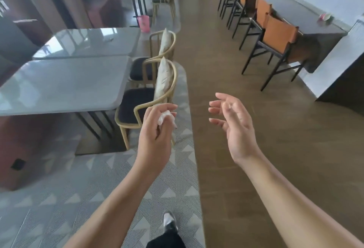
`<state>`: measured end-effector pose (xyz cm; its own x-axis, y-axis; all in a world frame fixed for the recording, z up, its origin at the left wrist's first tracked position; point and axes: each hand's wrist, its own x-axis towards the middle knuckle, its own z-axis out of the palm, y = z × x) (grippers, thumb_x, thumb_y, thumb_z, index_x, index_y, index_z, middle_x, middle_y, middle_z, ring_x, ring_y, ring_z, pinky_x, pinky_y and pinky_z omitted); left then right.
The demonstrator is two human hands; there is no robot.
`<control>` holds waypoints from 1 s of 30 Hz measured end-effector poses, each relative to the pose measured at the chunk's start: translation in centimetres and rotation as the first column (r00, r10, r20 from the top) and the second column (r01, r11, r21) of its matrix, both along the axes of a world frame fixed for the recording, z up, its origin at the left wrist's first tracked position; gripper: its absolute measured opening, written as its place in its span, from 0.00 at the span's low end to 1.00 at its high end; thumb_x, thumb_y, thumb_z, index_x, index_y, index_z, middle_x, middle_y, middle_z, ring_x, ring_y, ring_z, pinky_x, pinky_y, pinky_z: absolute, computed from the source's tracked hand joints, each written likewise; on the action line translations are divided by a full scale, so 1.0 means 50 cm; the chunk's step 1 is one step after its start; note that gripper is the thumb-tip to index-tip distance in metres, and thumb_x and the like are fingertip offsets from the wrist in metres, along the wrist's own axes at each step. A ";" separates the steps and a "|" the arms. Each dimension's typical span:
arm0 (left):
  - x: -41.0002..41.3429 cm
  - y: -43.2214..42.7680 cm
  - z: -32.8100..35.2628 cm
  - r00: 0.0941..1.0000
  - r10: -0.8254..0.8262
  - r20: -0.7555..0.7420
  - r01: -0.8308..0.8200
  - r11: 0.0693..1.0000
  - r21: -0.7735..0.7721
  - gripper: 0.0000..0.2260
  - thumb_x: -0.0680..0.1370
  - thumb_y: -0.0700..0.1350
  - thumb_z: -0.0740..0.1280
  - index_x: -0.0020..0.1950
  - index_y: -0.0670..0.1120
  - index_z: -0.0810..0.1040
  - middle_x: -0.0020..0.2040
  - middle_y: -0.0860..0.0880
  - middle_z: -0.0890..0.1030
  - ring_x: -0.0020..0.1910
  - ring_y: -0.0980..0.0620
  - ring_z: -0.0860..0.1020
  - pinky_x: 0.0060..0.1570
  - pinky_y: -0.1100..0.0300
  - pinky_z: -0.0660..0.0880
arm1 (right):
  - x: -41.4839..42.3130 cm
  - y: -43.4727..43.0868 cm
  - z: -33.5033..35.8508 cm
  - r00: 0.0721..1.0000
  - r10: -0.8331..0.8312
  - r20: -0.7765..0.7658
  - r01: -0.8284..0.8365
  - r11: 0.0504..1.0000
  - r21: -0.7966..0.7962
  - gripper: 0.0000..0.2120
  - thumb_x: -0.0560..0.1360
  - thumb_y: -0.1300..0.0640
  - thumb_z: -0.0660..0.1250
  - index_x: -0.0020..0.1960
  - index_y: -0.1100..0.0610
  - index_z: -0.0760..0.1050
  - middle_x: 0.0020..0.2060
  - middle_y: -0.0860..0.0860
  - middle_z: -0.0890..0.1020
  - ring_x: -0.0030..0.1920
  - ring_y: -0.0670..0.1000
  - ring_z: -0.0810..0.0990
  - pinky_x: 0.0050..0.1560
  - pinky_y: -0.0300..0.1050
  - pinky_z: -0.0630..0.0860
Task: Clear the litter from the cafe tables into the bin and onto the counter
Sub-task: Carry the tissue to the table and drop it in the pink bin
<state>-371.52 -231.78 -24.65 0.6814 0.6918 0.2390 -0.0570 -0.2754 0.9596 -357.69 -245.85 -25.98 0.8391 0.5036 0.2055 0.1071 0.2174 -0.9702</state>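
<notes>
My left hand (157,127) is closed around a crumpled white tissue (165,116), held in the air beside the nearest chair. To its right, my right hand (232,121) hangs empty with the fingers spread. A pink bin (143,23) stands on the floor far ahead, past the second table. The long counter (299,17) runs along the right, with a small pink and green item (326,17) lying on it. A small pale scrap (109,40) rests on the farther grey table (88,43).
The near grey table (59,86) is at my left, with two wooden chairs (145,102) tucked at its end. Orange-backed bar stools (275,39) line the counter. A wooden-floor aisle runs between them. My foot (169,222) is on the patterned carpet.
</notes>
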 end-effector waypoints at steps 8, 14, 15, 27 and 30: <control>0.315 0.182 -0.028 0.999 -0.031 -0.015 0.030 0.999 -0.038 0.18 0.85 0.39 0.63 0.52 0.63 0.81 0.59 0.46 0.82 0.56 0.57 0.83 0.53 0.57 0.78 | 0.303 0.174 -0.017 0.999 -0.046 0.020 0.046 0.999 -0.011 0.18 0.80 0.39 0.65 0.64 0.45 0.81 0.57 0.49 0.84 0.59 0.51 0.83 0.57 0.51 0.81; 0.560 0.358 0.009 0.997 -0.068 -0.023 0.069 0.997 0.040 0.14 0.85 0.40 0.62 0.56 0.59 0.81 0.59 0.47 0.82 0.57 0.55 0.83 0.53 0.65 0.78 | 0.533 0.328 0.022 0.994 -0.102 0.027 0.101 0.995 0.017 0.18 0.80 0.39 0.65 0.65 0.46 0.80 0.57 0.49 0.84 0.59 0.51 0.83 0.57 0.51 0.81; 0.599 0.379 0.016 0.998 -0.065 -0.024 0.066 0.997 0.044 0.13 0.85 0.42 0.61 0.56 0.60 0.81 0.59 0.47 0.81 0.57 0.55 0.83 0.53 0.65 0.78 | 0.566 0.346 0.028 0.994 -0.103 0.030 0.103 0.995 0.017 0.18 0.80 0.39 0.65 0.65 0.46 0.80 0.57 0.49 0.84 0.59 0.51 0.83 0.57 0.51 0.82; 1.110 0.518 -0.005 0.995 -0.090 -0.041 0.094 0.991 0.096 0.15 0.84 0.41 0.61 0.55 0.61 0.81 0.54 0.48 0.82 0.54 0.55 0.83 0.57 0.57 0.78 | 1.071 0.473 -0.017 0.987 -0.156 0.025 0.154 0.987 0.049 0.22 0.80 0.40 0.64 0.67 0.51 0.79 0.58 0.51 0.84 0.60 0.52 0.82 0.59 0.55 0.82; 1.264 0.539 -0.005 0.997 -0.064 -0.048 0.068 0.994 0.089 0.14 0.85 0.37 0.62 0.56 0.56 0.81 0.53 0.45 0.82 0.56 0.54 0.83 0.59 0.54 0.79 | 1.236 0.503 -0.019 0.992 -0.124 0.029 0.123 0.992 0.040 0.23 0.80 0.39 0.64 0.68 0.52 0.79 0.59 0.52 0.84 0.60 0.52 0.82 0.59 0.55 0.82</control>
<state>-308.31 -204.81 -24.89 0.7360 0.6220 0.2673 -0.0355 -0.3587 0.9328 -295.88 -220.68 -26.92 0.8874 0.3875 0.2498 0.1656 0.2377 -0.9571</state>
